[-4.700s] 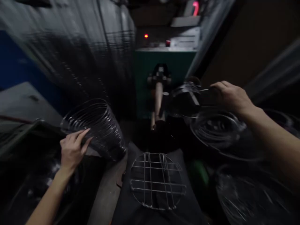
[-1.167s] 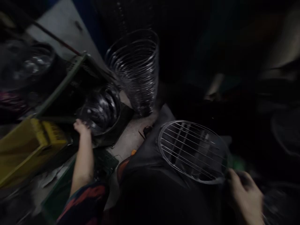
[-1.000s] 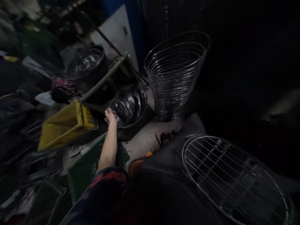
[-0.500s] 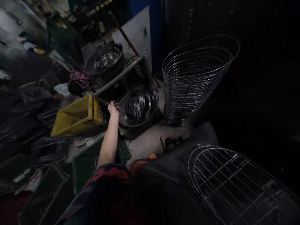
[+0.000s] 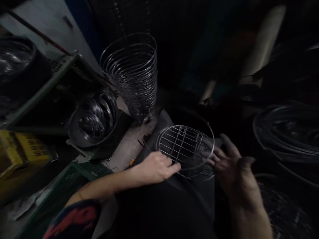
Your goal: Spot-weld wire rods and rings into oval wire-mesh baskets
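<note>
My left hand point(image 5: 158, 168) is closed, thumb and fingers pinching the near left side of a thin wire ring point(image 5: 213, 132). The ring is blurred in places and tilts over a round wire rack point(image 5: 178, 141) with parallel bars. Dark cloth over my lap point(image 5: 159, 196) lies beneath the rack. At the ring's right side, my right hand point(image 5: 230, 166) has its fingers spread and its fingertips dark. Those fingertips are close to the ring; whether they touch it I cannot tell.
A tall stack of wire hoops point(image 5: 132, 76) stands ahead. To its left, coiled wire rings point(image 5: 93, 116) sit in a basin by a tipped green crate point(image 5: 59, 79). A yellow crate point(image 5: 32, 146) is far left. More wire hoops point(image 5: 289, 136) lie at right.
My left hand has come back from beside the coiled rings to the rack, bringing a wire ring. My right hand has come into view. The view has swung right.
</note>
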Demonstrator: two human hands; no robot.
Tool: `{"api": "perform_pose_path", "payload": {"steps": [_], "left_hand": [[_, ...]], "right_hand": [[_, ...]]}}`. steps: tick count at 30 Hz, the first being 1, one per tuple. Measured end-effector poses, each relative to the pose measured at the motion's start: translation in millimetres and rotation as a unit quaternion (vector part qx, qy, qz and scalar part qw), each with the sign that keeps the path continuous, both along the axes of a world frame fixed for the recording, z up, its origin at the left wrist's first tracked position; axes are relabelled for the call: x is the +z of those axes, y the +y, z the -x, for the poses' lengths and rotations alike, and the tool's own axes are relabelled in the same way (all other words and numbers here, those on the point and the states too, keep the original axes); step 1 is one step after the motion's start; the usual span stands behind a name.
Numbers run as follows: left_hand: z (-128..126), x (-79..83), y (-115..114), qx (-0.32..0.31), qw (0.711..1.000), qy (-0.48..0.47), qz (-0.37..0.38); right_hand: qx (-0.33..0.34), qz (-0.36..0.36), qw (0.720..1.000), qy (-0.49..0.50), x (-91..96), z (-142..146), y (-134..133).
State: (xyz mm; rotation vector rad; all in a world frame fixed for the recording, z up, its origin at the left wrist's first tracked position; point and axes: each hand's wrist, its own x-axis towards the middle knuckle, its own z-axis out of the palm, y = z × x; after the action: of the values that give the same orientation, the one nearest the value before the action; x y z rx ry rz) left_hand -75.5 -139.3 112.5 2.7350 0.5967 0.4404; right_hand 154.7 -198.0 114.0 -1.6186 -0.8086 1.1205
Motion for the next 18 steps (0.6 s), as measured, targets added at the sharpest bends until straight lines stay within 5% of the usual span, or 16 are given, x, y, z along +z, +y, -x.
{"api": "perform_pose_path", "payload": {"steps": [3, 5, 8, 10, 12, 15, 18], "left_hand": [[-17.7, -16.2, -15.4, -0.077, 0.995, -0.015, 0.060], [-8.8, -20.0, -9.3, -0.064, 0.988, -0.082, 0.117], [17.7, -32.3, 18.5, 0.143, 0.949, -0.173, 0.221], [30.9, -54.1, 41.0, 0.308, 0.888, -0.187, 0.287], [34.6, -83.8, 59.2, 0.377, 0.835, -0.180, 0.358], [24.7, -123.2, 73.9, 0.347, 0.799, -0.196, 0.451], [9.7, -140.7, 80.8, 0.314, 0.778, -0.227, 0.495]], "right_hand": [[-0.116, 0.027, 0.992, 0.039, -8.7, -3.4, -9.6], [-0.163, 0.043, 0.986, 0.012, -22.0, -9.1, -16.7], [-0.188, 0.093, 0.972, -0.108, -45.6, -24.6, -32.4], [-0.186, 0.123, 0.953, -0.205, -61.4, -35.3, -42.2], [-0.176, 0.126, 0.944, -0.250, -77.1, -44.3, -46.2], [-0.158, 0.103, 0.963, -0.195, -98.9, -57.6, -36.9], [-0.099, 0.080, 0.983, -0.130, -115.8, -75.1, -16.2]]}}
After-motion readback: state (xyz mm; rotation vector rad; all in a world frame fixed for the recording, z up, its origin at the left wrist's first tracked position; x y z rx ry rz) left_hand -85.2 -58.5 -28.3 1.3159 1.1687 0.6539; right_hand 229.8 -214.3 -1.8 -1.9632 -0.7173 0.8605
